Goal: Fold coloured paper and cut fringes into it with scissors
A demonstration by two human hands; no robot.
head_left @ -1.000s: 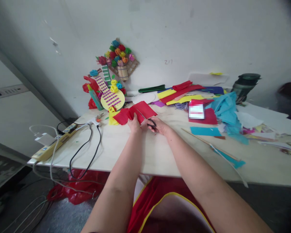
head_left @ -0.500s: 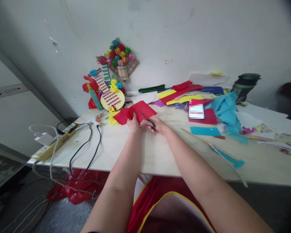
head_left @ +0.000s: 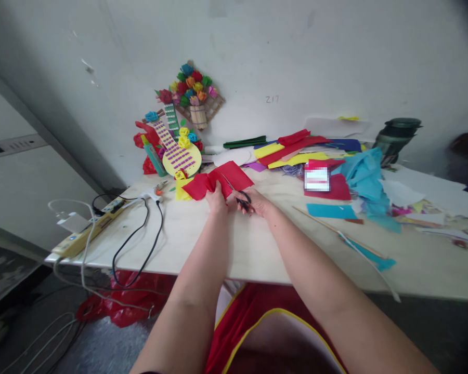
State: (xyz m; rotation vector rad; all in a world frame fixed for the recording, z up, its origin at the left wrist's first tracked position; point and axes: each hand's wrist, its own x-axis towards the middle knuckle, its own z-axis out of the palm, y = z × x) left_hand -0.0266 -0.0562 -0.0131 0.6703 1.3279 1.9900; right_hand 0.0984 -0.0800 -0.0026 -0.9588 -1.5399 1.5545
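Note:
My left hand (head_left: 217,201) grips the near edge of a red paper sheet (head_left: 218,182) lying on the pale table (head_left: 237,244). My right hand (head_left: 257,201) is closed on black-handled scissors (head_left: 239,196), whose thin blades point up and left into the red paper. Both forearms reach out from the bottom of the view. A yellow paper piece (head_left: 181,191) lies under the red sheet's left end.
A paper guitar (head_left: 177,150) and a paper flower bouquet (head_left: 193,96) lean on the wall. Coloured sheets (head_left: 296,148), blue tissue (head_left: 362,176), a dark flask (head_left: 395,136) and a stick (head_left: 335,228) lie right. A power strip (head_left: 88,228) with cables lies left.
The scissor handles closed half a second ago and have opened slightly again. Both hands stay at the red paper, barely moved.

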